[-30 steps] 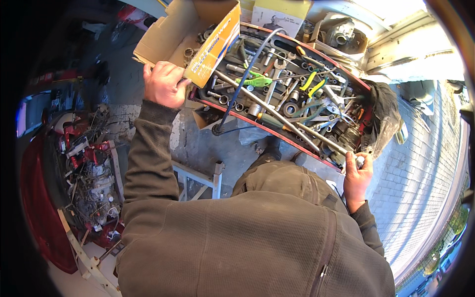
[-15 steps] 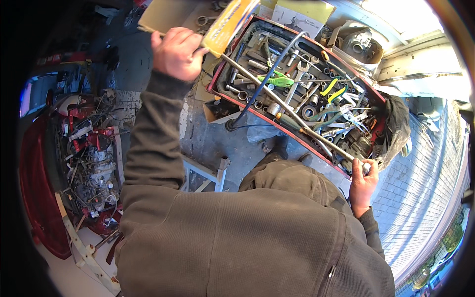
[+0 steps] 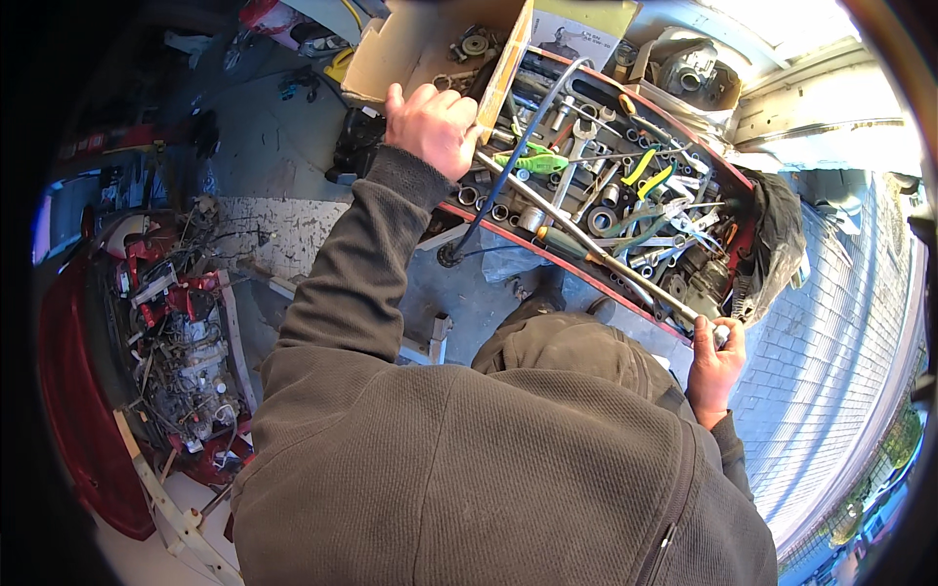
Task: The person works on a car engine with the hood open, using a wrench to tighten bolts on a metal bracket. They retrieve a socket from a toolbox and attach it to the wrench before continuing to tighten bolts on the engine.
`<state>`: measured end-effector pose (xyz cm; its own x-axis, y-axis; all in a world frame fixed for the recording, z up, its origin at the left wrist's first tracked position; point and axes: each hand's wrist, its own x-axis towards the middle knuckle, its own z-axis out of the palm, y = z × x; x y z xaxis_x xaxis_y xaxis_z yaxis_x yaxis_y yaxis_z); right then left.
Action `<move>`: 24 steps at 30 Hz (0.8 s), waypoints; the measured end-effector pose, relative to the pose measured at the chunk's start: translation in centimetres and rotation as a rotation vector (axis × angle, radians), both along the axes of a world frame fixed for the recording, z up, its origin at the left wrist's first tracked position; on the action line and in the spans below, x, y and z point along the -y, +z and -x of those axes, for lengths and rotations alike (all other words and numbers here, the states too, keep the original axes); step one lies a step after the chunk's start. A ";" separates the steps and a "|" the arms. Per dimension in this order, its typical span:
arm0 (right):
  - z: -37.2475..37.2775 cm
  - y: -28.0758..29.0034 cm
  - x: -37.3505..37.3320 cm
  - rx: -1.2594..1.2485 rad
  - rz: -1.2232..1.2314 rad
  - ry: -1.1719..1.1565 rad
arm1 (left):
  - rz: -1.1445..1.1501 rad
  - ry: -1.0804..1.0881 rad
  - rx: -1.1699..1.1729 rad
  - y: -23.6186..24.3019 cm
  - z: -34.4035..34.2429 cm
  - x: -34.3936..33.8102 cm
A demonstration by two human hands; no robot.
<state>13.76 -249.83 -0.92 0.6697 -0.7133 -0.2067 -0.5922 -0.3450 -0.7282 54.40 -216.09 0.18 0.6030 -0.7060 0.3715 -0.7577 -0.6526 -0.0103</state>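
My left hand (image 3: 433, 127) is closed on the near edge of an open cardboard box (image 3: 391, 54) with metal parts inside. The box overlaps the far left end of a red tray (image 3: 699, 135) heaped with sockets, spanners and pliers. A long metal bar (image 3: 611, 262) lies slantwise over the tools, its far end reaching the box beside my left hand. At its near end, past the tray's right corner, my right hand (image 3: 716, 363) grips it. Under the bar rests a screwdriver (image 3: 565, 241); green-handled pliers (image 3: 532, 161) and yellow-handled pliers (image 3: 640, 168) lie beyond.
A blue hose (image 3: 528, 146) arches over the tray. Dark plastic sheeting (image 3: 777, 234) hangs at its right end. Behind stands another carton (image 3: 650, 78) holding a metal part. An exposed engine (image 3: 200, 352) is at the left, and a metal stand (image 3: 440, 337) is near my left elbow.
My left hand has moved right, bringing the cardboard box over the tray's left end and tipping its inside into view. My right hand stays at the bar's near end.
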 end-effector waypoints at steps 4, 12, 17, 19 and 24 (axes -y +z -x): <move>-0.4 0.1 -0.2 0.047 0.022 0.019 | -0.074 0.095 -0.120 1.5 0.8 0.1; -1.5 1.0 -0.5 0.097 -0.108 0.089 | 0.248 -0.056 0.009 4.3 0.7 -1.0; -1.2 0.6 -0.9 0.051 -0.188 0.072 | 0.377 -0.257 -0.319 -0.8 8.8 0.5; -1.0 0.6 -0.7 0.042 -0.098 0.128 | 0.099 -0.175 -0.525 -3.9 14.5 1.8; 0.2 0.5 -0.4 0.026 0.067 0.172 | 0.139 -0.187 -0.741 -9.3 20.5 3.7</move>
<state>13.61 -249.44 -0.44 0.7872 -0.5998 -0.1433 -0.5016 -0.4877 -0.7145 33.90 -219.84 -9.10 0.6038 -0.7971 0.0106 -0.6329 -0.4712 0.6143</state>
